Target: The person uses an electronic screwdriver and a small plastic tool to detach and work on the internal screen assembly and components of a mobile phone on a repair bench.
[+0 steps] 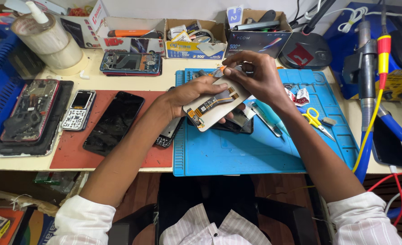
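Observation:
My left hand [185, 95] holds a phone display panel [214, 105] from below, its pale back side up with an orange and black flex cable showing. It hovers over the blue work mat [237, 149]. My right hand [255, 75] pinches the panel's top edge with its fingertips, near a small orange tab. Under the panel lie dark phone parts [237, 124] on the mat.
A black phone [114, 121], a keypad phone [78, 110] and an opened phone [29, 111] lie on the left. Yellow scissors [315, 119] and tweezers [266, 120] rest on the mat at right. Cardboard boxes [194, 41] and tape rolls [47, 38] line the back. Cables hang right.

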